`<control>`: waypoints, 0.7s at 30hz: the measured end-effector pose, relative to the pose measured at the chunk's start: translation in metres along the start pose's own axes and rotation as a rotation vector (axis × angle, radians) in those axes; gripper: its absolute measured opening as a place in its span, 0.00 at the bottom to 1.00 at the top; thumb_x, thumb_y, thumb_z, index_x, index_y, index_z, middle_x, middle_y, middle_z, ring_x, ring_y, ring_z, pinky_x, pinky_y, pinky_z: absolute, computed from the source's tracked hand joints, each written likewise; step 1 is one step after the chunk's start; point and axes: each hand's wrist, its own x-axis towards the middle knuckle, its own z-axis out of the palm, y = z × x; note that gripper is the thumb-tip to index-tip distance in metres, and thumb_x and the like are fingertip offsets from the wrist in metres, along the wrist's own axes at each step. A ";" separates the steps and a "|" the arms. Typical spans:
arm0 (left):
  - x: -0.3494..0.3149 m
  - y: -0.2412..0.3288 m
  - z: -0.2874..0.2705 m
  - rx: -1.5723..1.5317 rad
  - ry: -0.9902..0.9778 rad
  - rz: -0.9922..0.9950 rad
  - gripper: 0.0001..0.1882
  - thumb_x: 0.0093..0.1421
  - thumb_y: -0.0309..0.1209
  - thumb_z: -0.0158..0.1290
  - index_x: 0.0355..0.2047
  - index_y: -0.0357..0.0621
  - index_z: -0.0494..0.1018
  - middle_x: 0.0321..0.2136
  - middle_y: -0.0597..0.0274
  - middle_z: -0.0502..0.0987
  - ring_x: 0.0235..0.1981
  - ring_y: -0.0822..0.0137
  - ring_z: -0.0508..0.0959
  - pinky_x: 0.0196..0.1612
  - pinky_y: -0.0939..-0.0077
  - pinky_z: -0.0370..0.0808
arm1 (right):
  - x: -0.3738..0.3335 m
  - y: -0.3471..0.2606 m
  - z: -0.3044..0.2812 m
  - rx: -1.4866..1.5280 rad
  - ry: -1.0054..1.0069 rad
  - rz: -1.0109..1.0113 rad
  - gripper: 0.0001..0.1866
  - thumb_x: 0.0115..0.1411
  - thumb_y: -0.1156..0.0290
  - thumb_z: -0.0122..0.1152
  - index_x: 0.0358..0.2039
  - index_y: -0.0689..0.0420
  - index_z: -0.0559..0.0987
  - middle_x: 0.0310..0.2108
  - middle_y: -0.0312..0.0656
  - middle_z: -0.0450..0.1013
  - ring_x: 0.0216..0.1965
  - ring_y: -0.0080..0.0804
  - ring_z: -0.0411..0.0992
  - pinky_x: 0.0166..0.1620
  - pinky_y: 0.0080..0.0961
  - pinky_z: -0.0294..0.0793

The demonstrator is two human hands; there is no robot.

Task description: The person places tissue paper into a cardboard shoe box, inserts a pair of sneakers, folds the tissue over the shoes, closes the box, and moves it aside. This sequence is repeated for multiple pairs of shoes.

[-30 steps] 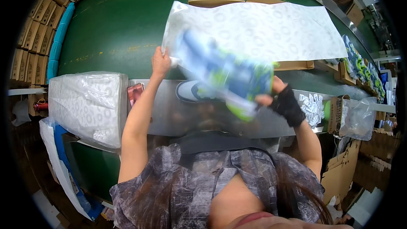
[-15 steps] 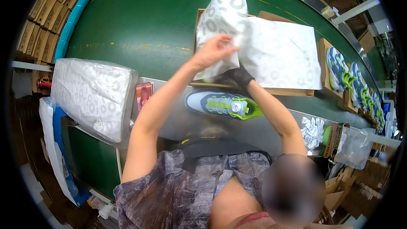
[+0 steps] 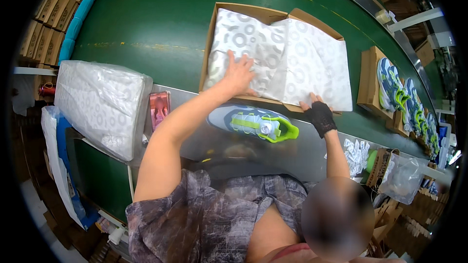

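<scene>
Two hands lie on white patterned paper [image 3: 312, 53] in an open cardboard box [image 3: 210, 48], the clock's centre here. Toward seven o'clock the left hand [image 3: 239, 75] rests with fingers spread apart; near five the right hand [image 3: 319, 117], in a black fingerless glove, has its fingertips slightly apart at the paper's near edge. That paper overhangs the box's edge at four o'clock. At six, a blue-and-green shoe [image 3: 256, 124] lies on the metal ledge [image 3: 239, 152], just below the box, toe toward nine. Green table [image 3: 156, 27] gives wide room from nine to twelve; at three, a narrower gap separates a second box [image 3: 369, 75].
</scene>
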 end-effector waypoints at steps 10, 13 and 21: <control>-0.101 0.025 -0.010 -0.943 -0.041 0.080 0.35 0.40 0.53 0.59 0.41 0.38 0.70 0.54 0.44 0.57 0.55 0.50 0.58 0.55 0.50 0.55 | -0.089 0.027 0.035 0.427 1.036 -0.259 0.02 0.53 0.77 0.52 0.28 0.61 0.71 0.26 0.44 0.68 0.27 0.37 0.67 0.34 0.26 0.67; -0.114 0.069 0.007 -0.527 0.235 0.197 0.47 0.39 0.51 0.61 0.52 0.34 0.55 0.51 0.47 0.60 0.53 0.51 0.61 0.53 0.48 0.55 | -0.086 0.031 0.084 0.832 0.458 0.074 0.12 0.57 0.65 0.52 0.35 0.59 0.73 0.28 0.38 0.70 0.28 0.25 0.66 0.31 0.22 0.67; -0.128 0.041 -0.018 -1.354 0.334 -0.144 0.32 0.36 0.28 0.64 0.45 0.38 0.66 0.40 0.58 0.73 0.41 0.66 0.72 0.46 0.73 0.68 | -0.109 -0.013 0.029 1.612 0.004 -0.241 0.23 0.56 0.69 0.55 0.50 0.62 0.65 0.39 0.43 0.69 0.37 0.26 0.68 0.42 0.21 0.68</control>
